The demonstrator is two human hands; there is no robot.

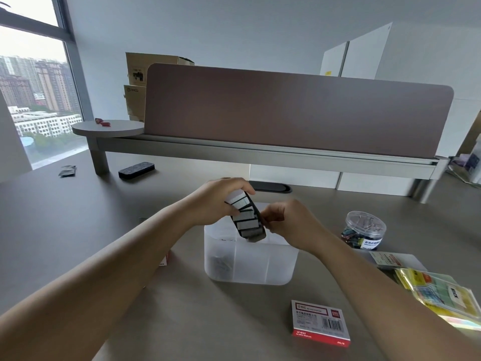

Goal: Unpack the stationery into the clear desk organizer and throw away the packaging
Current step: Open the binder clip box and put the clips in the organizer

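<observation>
Fingers of left hand (221, 201) and right hand (282, 220) grip tilted staple tray (247, 220) over organizer (250, 261).

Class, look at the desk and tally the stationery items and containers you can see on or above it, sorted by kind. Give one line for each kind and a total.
Clear desk organizer: 1
Tray of staple strips, held in both hands over the organizer: 1
Red-and-white staple box: 1
Clear round tub of coloured clips: 1
Sticky-note packs in clear wrap: 1 pile, number unclear
Black board eraser: 1
Total: 6
</observation>
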